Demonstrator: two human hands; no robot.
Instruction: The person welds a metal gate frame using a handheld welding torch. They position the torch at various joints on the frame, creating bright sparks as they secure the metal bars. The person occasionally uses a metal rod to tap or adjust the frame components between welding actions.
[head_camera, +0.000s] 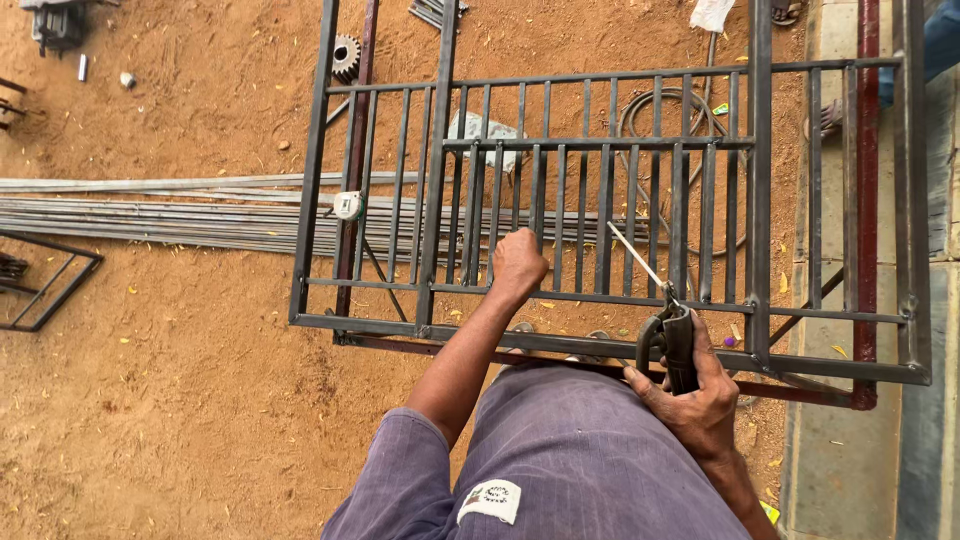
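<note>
Far left of the frame, loose steel bars (150, 215) lie on the sand. Centre, my left hand (517, 265) is closed in a fist around an upright bar of the metal grille (600, 215), steadying it. Lower right, my right hand (690, 390) grips the electrode holder (675, 340) tight, its welding rod (635, 255) angled up at the bars. I judge I'm lining up a weld; next calls for bringing the rod tip onto a joint.

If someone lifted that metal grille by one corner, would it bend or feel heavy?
The grille probably stays stiff: its bars are joined into a frame. It is likely heavy, being wide and all metal. The left hand grips one bar, so the bars likely give a firm hold.
</note>
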